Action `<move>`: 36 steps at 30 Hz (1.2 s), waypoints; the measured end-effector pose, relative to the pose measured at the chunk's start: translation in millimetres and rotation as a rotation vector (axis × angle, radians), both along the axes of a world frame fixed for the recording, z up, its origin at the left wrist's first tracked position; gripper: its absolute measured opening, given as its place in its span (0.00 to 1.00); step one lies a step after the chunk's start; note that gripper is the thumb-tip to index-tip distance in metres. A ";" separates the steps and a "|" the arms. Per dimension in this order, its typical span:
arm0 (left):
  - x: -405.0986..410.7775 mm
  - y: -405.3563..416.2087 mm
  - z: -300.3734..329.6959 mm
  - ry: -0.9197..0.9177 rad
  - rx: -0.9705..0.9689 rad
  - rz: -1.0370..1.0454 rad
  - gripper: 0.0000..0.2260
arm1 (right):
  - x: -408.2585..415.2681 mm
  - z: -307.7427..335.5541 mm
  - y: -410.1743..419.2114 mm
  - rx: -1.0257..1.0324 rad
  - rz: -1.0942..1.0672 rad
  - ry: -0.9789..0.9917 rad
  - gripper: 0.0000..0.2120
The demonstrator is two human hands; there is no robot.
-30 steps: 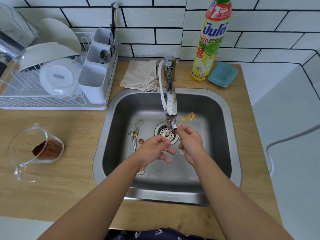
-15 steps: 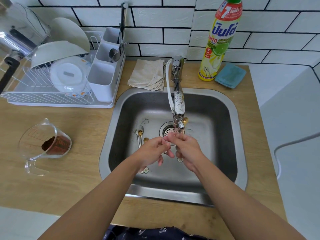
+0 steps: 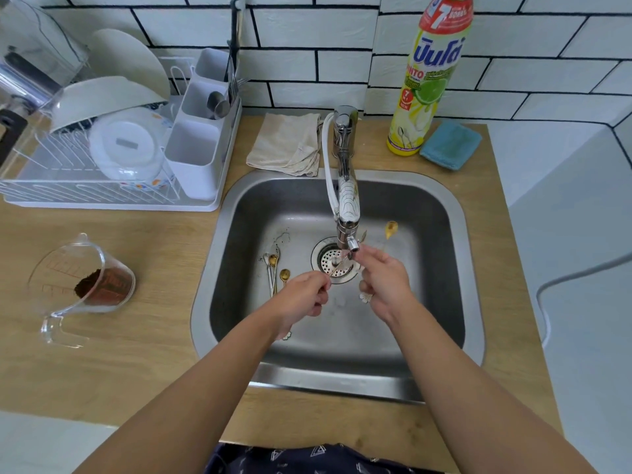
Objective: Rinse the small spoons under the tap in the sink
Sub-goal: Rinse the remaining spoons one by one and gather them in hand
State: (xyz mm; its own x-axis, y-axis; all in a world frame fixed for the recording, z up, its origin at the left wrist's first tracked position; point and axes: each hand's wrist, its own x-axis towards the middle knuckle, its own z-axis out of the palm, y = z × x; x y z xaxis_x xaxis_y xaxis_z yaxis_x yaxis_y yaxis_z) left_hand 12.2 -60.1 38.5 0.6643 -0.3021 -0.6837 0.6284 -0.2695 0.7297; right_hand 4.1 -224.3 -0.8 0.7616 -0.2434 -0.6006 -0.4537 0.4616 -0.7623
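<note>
My right hand (image 3: 383,282) is shut on two small gold spoons (image 3: 391,229) just right of the tap nozzle (image 3: 352,247). Their bowls point up and away, and a flower-shaped handle end (image 3: 366,297) sticks out below my fingers. My left hand (image 3: 304,297) hovers over the sink floor left of the drain (image 3: 337,261), fingers pinched together with nothing visible in them. Several more small spoons (image 3: 273,265) lie on the sink floor at the left, one gold bowl (image 3: 284,274) right next to my left hand. A thin stream falls from the nozzle.
The steel sink (image 3: 455,241) is set in a wooden counter. A dish rack (image 3: 113,196) with a cutlery holder stands at the left, and a measuring cup of brown powder (image 3: 92,285) in front of it. A beige cloth (image 3: 287,143), a detergent bottle (image 3: 427,80) and a blue sponge (image 3: 451,145) stand behind the sink.
My hands, joined under the nozzle half a second ago, have parted. The right hand has swung the spoons out to the right of the nozzle; the left hand has drawn back left.
</note>
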 end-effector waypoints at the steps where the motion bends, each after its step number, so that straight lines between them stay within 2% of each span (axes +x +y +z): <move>1: -1.5 -0.2 -0.6 -0.003 0.007 -0.008 0.10 | -0.4 -1.2 1.2 -0.024 0.022 0.010 0.04; 5: -4.0 -0.4 -0.5 -0.010 -0.028 -0.006 0.11 | -18.4 -0.6 19.6 -0.052 0.239 -0.018 0.05; 9: -4.8 1.8 -3.1 -0.014 -0.004 -0.016 0.10 | 1.1 1.5 0.2 -0.007 -0.030 0.033 0.06; 10: -4.6 2.1 -3.8 -0.017 -0.001 -0.019 0.10 | 3.3 1.7 -2.3 -0.005 -0.035 0.032 0.06; 14: -0.4 2.6 -2.7 -0.045 -0.022 -0.006 0.10 | -8.5 9.5 14.7 -0.030 0.262 -0.013 0.03; 18: -1.3 0.4 3.1 -0.044 -0.010 -0.020 0.10 | 6.4 12.7 -0.4 0.052 0.034 -0.011 0.02; 21: -2.1 0.4 7.8 0.033 -0.066 -0.012 0.11 | 3.4 14.9 0.0 0.099 0.135 -0.043 0.07; 23: -4.4 0.1 9.9 0.049 -0.113 -0.034 0.13 | 2.4 16.1 2.3 0.041 0.107 -0.046 0.09; 26: -5.8 -2.5 11.4 -0.075 -0.074 -0.089 0.16 | 3.8 11.9 2.0 -0.030 0.022 -0.001 0.02; 32: -3.9 1.5 7.1 -0.158 -0.040 -0.128 0.18 | -15.5 5.9 15.9 0.042 0.180 -0.010 0.04; 33: -4.7 4.1 6.3 -0.154 -0.049 -0.152 0.17 | -12.5 7.9 10.9 0.039 0.146 -0.013 0.03; 36: -5.3 10.1 4.7 -0.127 -0.064 -0.182 0.17 | -3.5 7.2 -4.5 0.056 -0.025 -0.008 0.12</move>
